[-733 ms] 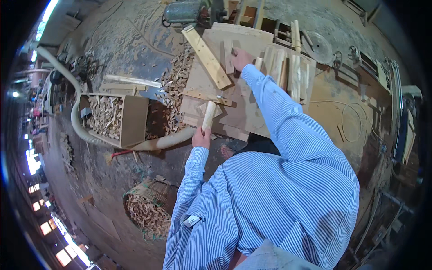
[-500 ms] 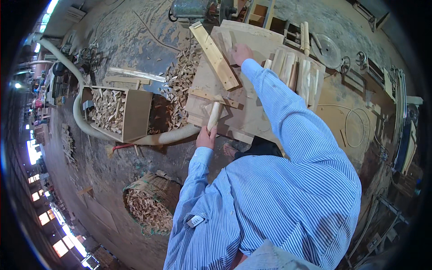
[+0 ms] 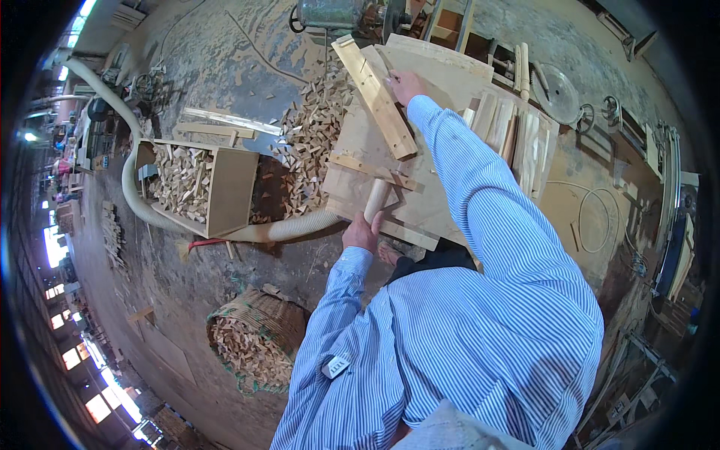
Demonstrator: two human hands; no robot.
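My left hand point(image 3: 361, 232) grips a short pale wooden piece point(image 3: 376, 199) by its lower end, at the near edge of a plywood work table point(image 3: 442, 82). My right hand point(image 3: 406, 85) reaches far across the table, its fingers resting on the board next to a long angled wooden fence point(image 3: 373, 96). Whether those fingers hold anything I cannot make out. A row of upright pale wooden pieces point(image 3: 508, 129) stands to the right of my arm.
A wooden box point(image 3: 225, 191) full of offcuts stands left of the table, and loose offcuts point(image 3: 313, 135) are heaped between them. A pale dust hose point(image 3: 277, 227) curves under the table. A woven basket point(image 3: 255, 337) of offcuts sits near my left side. A round saw blade point(image 3: 559, 94) lies far right.
My right hand has stayed at the far side of the board beside the fence. My left hand still holds the wooden piece in about the same place.
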